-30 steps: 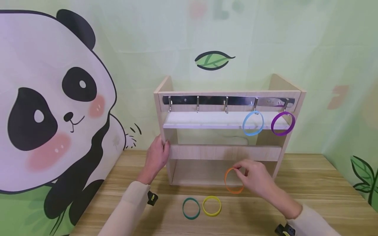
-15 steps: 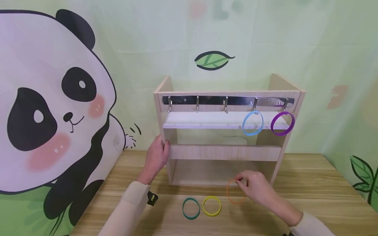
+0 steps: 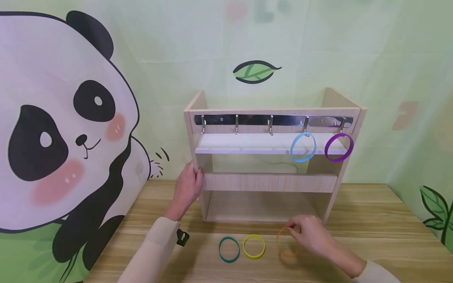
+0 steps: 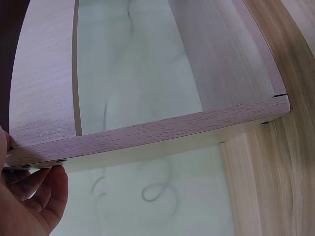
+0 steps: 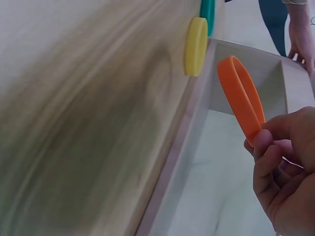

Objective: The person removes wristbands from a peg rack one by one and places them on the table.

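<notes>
An orange wristband [image 5: 238,96] is pinched between the thumb and fingers of my right hand [image 3: 311,234], held just over the table in front of the wooden rack [image 3: 270,182]. My left hand [image 3: 188,184] grips the rack's left side panel, its thumb at the front; in the left wrist view several fingers [image 4: 54,191] curl against the panel's outer face. A teal wristband [image 3: 229,249] and a yellow wristband [image 3: 254,247] lie on the table left of the orange one. From the hook strip [image 3: 255,120] hang a light blue wristband [image 3: 303,147] and a purple wristband [image 3: 339,147] on the two rightmost hooks.
The rack stands on the wood-grain table [image 3: 371,220] close to the printed backdrop [image 3: 170,78], which shows a panda and leaves. A white shelf [image 3: 244,143] runs behind the hooks. The three hooks on the left, such as the middle hook [image 3: 271,125], carry no band.
My right hand has lowered the orange wristband from the front of the rack's bottom opening toward the table, drifting slightly right. The left hand stays on the panel.
</notes>
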`<state>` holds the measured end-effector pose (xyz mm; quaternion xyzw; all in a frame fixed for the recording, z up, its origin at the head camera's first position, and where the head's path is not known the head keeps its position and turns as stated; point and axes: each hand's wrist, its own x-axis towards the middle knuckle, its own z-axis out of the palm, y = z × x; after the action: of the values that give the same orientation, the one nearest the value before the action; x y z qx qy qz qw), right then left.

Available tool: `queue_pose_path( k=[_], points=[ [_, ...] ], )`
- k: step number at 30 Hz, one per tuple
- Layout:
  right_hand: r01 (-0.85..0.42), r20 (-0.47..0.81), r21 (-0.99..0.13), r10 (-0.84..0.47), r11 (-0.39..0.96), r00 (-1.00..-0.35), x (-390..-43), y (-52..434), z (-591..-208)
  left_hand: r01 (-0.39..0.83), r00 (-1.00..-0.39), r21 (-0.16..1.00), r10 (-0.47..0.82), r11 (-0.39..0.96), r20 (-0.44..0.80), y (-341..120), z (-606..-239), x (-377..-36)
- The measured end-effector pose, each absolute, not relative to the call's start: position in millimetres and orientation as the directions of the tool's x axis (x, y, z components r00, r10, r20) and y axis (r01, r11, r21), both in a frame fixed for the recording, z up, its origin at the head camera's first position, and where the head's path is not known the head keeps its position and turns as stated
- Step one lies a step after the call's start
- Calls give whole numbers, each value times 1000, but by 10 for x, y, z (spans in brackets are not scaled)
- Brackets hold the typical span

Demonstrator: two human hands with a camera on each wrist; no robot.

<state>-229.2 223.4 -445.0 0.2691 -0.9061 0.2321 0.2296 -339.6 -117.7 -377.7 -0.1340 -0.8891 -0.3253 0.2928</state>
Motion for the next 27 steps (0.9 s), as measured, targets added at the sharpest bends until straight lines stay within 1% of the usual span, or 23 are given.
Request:
queue_pose_path(
  k=[3,7,18,27],
  points=[
    [-582,476,-358,-394,730,-786,-2291,2248,-4506,432,-788,494,50,754,614,-1178,-3780,-3401],
    [-578,404,-408,-428,707,-809,-2298,2259,-4578,431,-789,495,48,754,613,-1178,-3782,-3400],
    [-603,367,-391,-483,696,-795,-2376,2301,-4688,429,-789,495,47,755,613,-1184,-3785,-3405],
    [-630,316,-394,-545,669,-776,-2466,2312,-4746,419,-804,509,46,752,593,-1181,-3774,-3389]
  ],
)
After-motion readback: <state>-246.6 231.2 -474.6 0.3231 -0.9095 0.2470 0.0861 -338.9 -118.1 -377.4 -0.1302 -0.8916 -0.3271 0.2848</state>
